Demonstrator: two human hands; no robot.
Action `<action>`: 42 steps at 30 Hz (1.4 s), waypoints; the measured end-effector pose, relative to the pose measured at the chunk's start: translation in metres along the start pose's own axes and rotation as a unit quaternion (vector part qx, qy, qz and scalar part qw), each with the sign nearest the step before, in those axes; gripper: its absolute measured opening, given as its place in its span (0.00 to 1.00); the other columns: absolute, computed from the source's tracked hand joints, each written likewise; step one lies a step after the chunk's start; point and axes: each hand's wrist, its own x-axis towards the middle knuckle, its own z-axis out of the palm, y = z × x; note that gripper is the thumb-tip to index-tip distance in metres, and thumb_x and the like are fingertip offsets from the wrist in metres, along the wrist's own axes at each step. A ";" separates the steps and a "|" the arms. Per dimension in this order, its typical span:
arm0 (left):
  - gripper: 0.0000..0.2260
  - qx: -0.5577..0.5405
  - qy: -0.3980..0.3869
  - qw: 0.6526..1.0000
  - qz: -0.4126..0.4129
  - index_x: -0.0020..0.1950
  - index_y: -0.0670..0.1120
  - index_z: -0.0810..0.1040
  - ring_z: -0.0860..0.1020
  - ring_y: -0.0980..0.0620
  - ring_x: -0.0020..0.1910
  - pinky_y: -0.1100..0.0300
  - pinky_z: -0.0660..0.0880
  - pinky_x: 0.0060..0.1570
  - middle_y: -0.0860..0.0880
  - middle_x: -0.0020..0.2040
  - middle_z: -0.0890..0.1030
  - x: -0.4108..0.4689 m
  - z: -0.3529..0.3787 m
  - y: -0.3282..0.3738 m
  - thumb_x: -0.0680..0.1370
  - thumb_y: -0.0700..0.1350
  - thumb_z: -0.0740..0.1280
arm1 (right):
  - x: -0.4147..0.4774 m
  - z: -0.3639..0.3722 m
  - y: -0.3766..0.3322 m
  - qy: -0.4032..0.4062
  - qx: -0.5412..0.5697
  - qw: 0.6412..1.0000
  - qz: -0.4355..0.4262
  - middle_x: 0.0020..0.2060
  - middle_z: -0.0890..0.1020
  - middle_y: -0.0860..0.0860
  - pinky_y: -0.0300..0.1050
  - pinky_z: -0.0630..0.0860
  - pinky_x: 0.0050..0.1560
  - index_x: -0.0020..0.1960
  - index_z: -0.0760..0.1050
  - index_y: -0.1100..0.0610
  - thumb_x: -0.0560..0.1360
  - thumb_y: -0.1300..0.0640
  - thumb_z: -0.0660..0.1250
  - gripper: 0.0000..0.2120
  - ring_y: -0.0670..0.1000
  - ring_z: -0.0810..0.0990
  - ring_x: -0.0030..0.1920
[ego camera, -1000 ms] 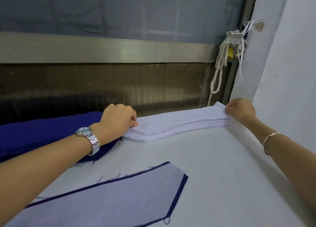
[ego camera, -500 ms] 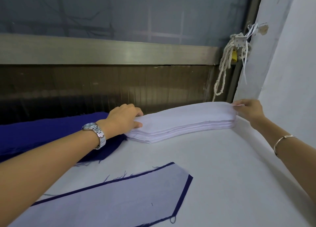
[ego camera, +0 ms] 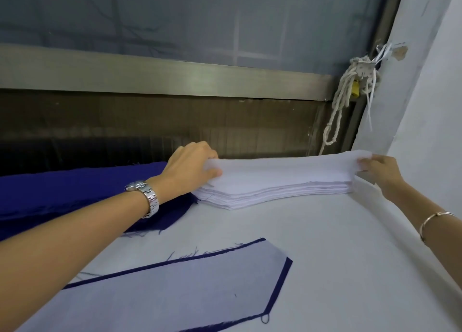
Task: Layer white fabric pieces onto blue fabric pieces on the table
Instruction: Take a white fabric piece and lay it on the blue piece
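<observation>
A person's left hand (ego camera: 190,166) and right hand (ego camera: 380,173) hold the two ends of the top white cut fabric piece (ego camera: 280,171), raised slightly above a stack of matching white fabric pieces (ego camera: 275,194) at the far side of the pale grey counter (ego camera: 325,256). The left fingers (ego camera: 207,156) are curled and pinch the sheet's left end against the thumb. The right fingers (ego camera: 366,161) pinch its right end, close to the white wall (ego camera: 425,106).

The lifted sheet sags in the middle and rests there on the stack below. A heap of dark blue fabric (ego camera: 75,191) lies just left of the stack, under the left forearm, its frayed edge touching the stack's left corner.

Nearer the camera, a white fabric piece (ego camera: 175,289) lies flat on a dark blue fabric piece (ego camera: 282,279), which shows as a narrow border along the far and right edges.

A silver metal wristwatch (ego camera: 147,196) sits on the left wrist and a thin gold-coloured bangle (ego camera: 435,219) on the right forearm. A knotted off-white rope (ego camera: 342,101) hangs in the corner, beside a brushed metal rail (ego camera: 175,79) that runs along the back.
</observation>
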 end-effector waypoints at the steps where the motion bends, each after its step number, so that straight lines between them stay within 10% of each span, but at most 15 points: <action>1: 0.06 -0.037 0.008 0.999 -0.011 0.47 0.49 0.81 0.78 0.45 0.50 0.50 0.74 0.52 0.48 0.50 0.81 -0.003 -0.006 0.000 0.79 0.51 0.69 | 0.000 -0.001 -0.002 -0.001 0.000 1.000 0.003 0.50 0.80 0.60 0.49 0.73 0.50 0.60 0.78 0.67 0.78 0.65 0.65 0.12 0.57 0.77 0.50; 11: 0.09 -0.249 0.022 0.963 -0.102 0.44 0.50 0.81 0.78 0.64 0.29 0.66 0.72 0.39 0.55 0.32 0.82 -0.045 -0.071 -0.025 0.82 0.48 0.64 | -0.036 -0.002 -0.047 -0.081 -0.016 0.995 -0.057 0.37 0.77 0.58 0.35 0.75 0.32 0.50 0.80 0.63 0.77 0.64 0.69 0.03 0.54 0.74 0.36; 18: 0.13 -0.285 0.018 0.932 -0.225 0.39 0.47 0.84 0.78 0.65 0.27 0.66 0.67 0.44 0.53 0.26 0.81 -0.109 -0.110 -0.067 0.79 0.52 0.67 | -0.087 0.010 -0.087 -0.193 -0.033 0.980 -0.039 0.38 0.78 0.59 0.37 0.78 0.33 0.46 0.81 0.64 0.76 0.62 0.71 0.04 0.55 0.73 0.34; 29: 0.12 -0.251 -0.075 0.888 -0.377 0.47 0.46 0.86 0.71 0.58 0.22 0.67 0.65 0.25 0.51 0.26 0.80 -0.238 -0.162 -0.114 0.76 0.53 0.70 | -0.174 0.037 -0.119 -0.408 -0.126 0.900 -0.087 0.29 0.79 0.56 0.41 0.75 0.33 0.35 0.83 0.60 0.73 0.53 0.73 0.13 0.50 0.74 0.26; 36: 0.19 -0.288 -0.166 0.857 -0.393 0.52 0.43 0.86 0.65 0.55 0.24 0.66 0.58 0.23 0.35 0.40 0.80 -0.287 -0.178 -0.126 0.71 0.57 0.71 | -0.208 0.047 -0.125 -0.470 -0.126 0.869 -0.088 0.29 0.77 0.57 0.38 0.72 0.28 0.34 0.81 0.61 0.69 0.51 0.73 0.14 0.51 0.71 0.26; 42: 0.19 -0.268 -0.217 0.845 -0.409 0.43 0.41 0.85 0.64 0.55 0.22 0.66 0.59 0.22 0.44 0.26 0.73 -0.299 -0.174 -0.133 0.70 0.58 0.72 | -0.221 0.052 -0.110 -0.497 -0.185 0.845 -0.070 0.28 0.74 0.56 0.38 0.71 0.31 0.33 0.78 0.61 0.68 0.46 0.73 0.18 0.51 0.69 0.27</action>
